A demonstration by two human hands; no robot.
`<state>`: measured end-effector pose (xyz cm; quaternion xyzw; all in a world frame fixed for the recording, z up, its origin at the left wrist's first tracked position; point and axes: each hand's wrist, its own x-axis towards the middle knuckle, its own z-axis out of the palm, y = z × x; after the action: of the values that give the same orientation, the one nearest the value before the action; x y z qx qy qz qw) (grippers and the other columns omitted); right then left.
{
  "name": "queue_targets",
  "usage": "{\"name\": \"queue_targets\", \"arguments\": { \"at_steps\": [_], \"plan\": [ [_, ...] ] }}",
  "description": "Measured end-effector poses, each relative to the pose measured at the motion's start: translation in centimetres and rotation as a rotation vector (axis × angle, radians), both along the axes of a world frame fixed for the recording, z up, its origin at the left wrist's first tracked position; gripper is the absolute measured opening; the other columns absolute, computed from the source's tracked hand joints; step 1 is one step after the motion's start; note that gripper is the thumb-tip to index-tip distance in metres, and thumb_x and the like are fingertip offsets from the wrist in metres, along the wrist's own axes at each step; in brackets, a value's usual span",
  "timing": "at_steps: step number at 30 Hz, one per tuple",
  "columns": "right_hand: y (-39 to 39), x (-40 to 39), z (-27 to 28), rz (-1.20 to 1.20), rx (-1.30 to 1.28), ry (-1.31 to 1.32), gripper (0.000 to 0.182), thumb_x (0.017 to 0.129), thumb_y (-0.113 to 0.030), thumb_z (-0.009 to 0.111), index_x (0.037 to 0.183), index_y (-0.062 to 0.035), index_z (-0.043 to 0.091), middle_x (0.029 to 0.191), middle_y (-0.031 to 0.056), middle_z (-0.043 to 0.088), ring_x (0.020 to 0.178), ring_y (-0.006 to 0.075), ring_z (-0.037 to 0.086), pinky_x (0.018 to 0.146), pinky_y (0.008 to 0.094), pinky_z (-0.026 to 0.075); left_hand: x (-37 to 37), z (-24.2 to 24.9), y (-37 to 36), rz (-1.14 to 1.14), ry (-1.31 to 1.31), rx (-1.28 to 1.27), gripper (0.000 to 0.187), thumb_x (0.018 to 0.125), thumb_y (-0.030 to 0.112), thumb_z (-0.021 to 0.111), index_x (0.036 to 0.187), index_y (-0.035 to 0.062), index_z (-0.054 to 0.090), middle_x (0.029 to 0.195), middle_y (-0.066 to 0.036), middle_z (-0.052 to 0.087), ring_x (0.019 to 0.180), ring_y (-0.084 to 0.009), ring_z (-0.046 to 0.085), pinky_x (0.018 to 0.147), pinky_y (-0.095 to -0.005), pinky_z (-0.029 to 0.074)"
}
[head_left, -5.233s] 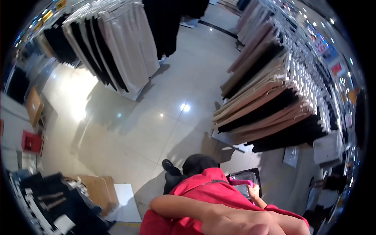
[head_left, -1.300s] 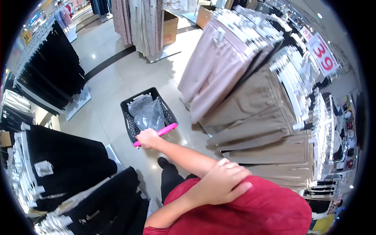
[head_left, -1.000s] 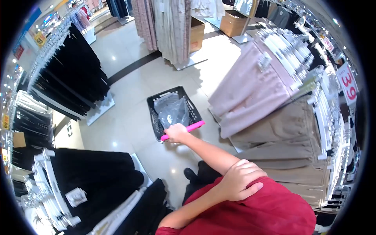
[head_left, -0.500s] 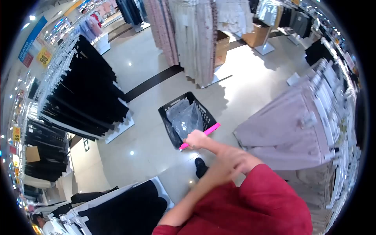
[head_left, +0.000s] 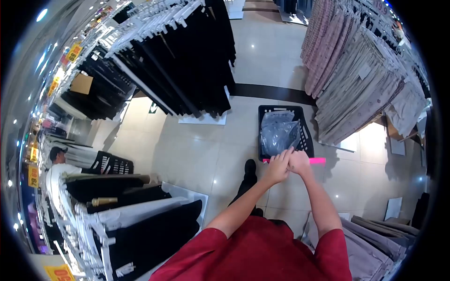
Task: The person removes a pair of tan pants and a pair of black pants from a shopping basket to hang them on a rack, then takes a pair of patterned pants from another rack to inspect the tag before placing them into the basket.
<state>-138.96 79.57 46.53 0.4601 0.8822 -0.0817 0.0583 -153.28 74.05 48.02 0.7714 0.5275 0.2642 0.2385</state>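
A black shopping basket (head_left: pixel 308 140) with slotted sides is on the floor just ahead of me. Inside it are clear plastic bags (head_left: pixel 280 136) with greyish contents. Across its near edge runs a bright pink handle (head_left: pixel 318 161). My right hand (head_left: pixel 299 162) is closed round this handle. Beside it, touching it, my left hand (head_left: pixel 278 167) lies closed over the handle, its fingertips reaching toward the right hand. Both palms are hidden.
Racks of black trousers (head_left: pixel 187 65) stand ahead left, with grey trousers (head_left: pixel 358 89) at right. Black garments (head_left: pixel 154 234) hang near left. A person in a white top (head_left: pixel 61 175) is by another black basket (head_left: pixel 112 164). Tiled floor (head_left: pixel 187 154) lies between the racks.
My view has turned left, so the racks and basket appear further right. My left hand has moved from my right forearm onto the handle beside my right hand.
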Motion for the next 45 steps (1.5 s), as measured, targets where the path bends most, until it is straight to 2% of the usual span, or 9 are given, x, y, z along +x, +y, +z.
{"name": "queue_targets", "arguments": {
  "at_steps": [4, 8, 11, 14, 21, 24, 32, 41, 45],
  "plan": [
    [7.3, -1.7, 3.1, -0.125, -0.110, 0.018, 0.024, 0.065, -0.028, 0.068, 0.078, -0.0090, 0.066, 0.075, 0.0150, 0.066, 0.073, 0.0299, 0.066, 0.065, 0.0401, 0.053, -1.4, -2.1, 9.6, -0.041, -0.042, -0.129, 0.081, 0.069, 0.017, 0.069, 0.140, 0.0077, 0.031, 0.108, -0.015, 0.059, 0.102, -0.0332, 0.055, 0.080, -0.0457, 0.040],
    [12.9, -2.7, 4.1, -0.311, 0.132, 0.242, 0.045, 0.062, -0.020, 0.073, 0.103, -0.0063, 0.060, 0.111, 0.0157, 0.053, 0.111, 0.0327, 0.047, 0.095, 0.0447, 0.039, -2.4, -1.2, 19.7, -0.146, -0.047, -0.069, 0.068, 0.069, 0.027, 0.071, 0.130, 0.0148, 0.043, 0.088, -0.014, 0.065, 0.084, -0.0350, 0.061, 0.070, -0.0479, 0.043],
    [13.0, -1.4, 5.1, -0.517, 0.348, 0.481, 0.053, 0.065, -0.017, 0.071, 0.114, -0.0064, 0.054, 0.113, 0.0187, 0.047, 0.110, 0.0356, 0.046, 0.095, 0.0466, 0.037, -3.7, -3.0, 24.4, -0.149, 0.017, -0.118, 0.045, 0.070, 0.023, 0.067, 0.114, 0.0156, 0.059, 0.084, -0.014, 0.067, 0.079, -0.0333, 0.064, 0.068, -0.0467, 0.047],
    [9.8, 2.8, 2.1, -0.805, 0.270, 0.584, 0.050, 0.070, -0.016, 0.068, 0.116, -0.0066, 0.052, 0.115, 0.0176, 0.047, 0.111, 0.0364, 0.046, 0.095, 0.0451, 0.039, -3.6, -3.2, 28.9, -0.172, 0.102, -0.139, 0.032, 0.069, 0.021, 0.062, 0.100, 0.0169, 0.067, 0.080, -0.013, 0.067, 0.078, -0.0310, 0.064, 0.068, -0.0458, 0.046],
    [4.4, 14.9, -8.0, -1.356, 0.024, 0.761, 0.038, 0.074, -0.011, 0.063, 0.110, -0.0027, 0.052, 0.102, 0.0159, 0.054, 0.098, 0.0294, 0.054, 0.085, 0.0385, 0.046, 0.8, 1.1, 36.2, -0.411, 0.323, -0.264, 0.033, 0.072, 0.025, 0.063, 0.104, 0.0176, 0.064, 0.083, -0.012, 0.068, 0.079, -0.0313, 0.065, 0.069, -0.0446, 0.049],
    [11.3, 20.8, -8.1, -1.329, 0.229, 0.836, 0.034, 0.076, -0.011, 0.062, 0.108, -0.0019, 0.052, 0.096, 0.0140, 0.056, 0.092, 0.0268, 0.056, 0.078, 0.0364, 0.048, 6.2, 2.2, 36.2, -0.372, 0.326, -0.293, 0.034, 0.074, 0.026, 0.062, 0.107, 0.0176, 0.062, 0.083, -0.015, 0.067, 0.079, -0.0349, 0.065, 0.070, -0.0463, 0.051],
    [33.4, 36.8, 2.6, -1.335, 0.708, 1.321, 0.032, 0.083, -0.006, 0.058, 0.114, -0.0039, 0.050, 0.089, 0.0042, 0.053, 0.080, 0.0140, 0.053, 0.070, 0.0275, 0.047, 10.7, 1.0, 41.8, -0.150, 0.504, -0.320, 0.018, 0.074, 0.022, 0.062, 0.090, 0.0159, 0.067, 0.072, -0.017, 0.065, 0.070, -0.0367, 0.064, 0.063, -0.0475, 0.050],
    [34.6, 41.2, 2.6, -1.477, 0.635, 1.401, 0.030, 0.081, -0.003, 0.060, 0.110, -0.0023, 0.052, 0.088, 0.0051, 0.051, 0.077, 0.0143, 0.052, 0.067, 0.0267, 0.047, 11.1, 1.3, 52.0, -0.180, 0.567, -0.186, 0.016, 0.071, 0.016, 0.063, 0.086, 0.0110, 0.066, 0.069, -0.018, 0.063, 0.067, -0.0374, 0.063, 0.060, -0.0467, 0.050],
    [33.3, 43.6, 4.8, -1.424, 0.925, 1.061, 0.038, 0.080, -0.001, 0.063, 0.114, -0.0035, 0.047, 0.101, 0.0069, 0.051, 0.085, 0.0150, 0.054, 0.075, 0.0293, 0.049, 10.2, 0.6, 56.4, -0.178, 0.601, -0.169, 0.012, 0.070, 0.013, 0.060, 0.081, 0.0088, 0.063, 0.068, -0.019, 0.062, 0.067, -0.0391, 0.062, 0.060, -0.0474, 0.050]
  ]
}}
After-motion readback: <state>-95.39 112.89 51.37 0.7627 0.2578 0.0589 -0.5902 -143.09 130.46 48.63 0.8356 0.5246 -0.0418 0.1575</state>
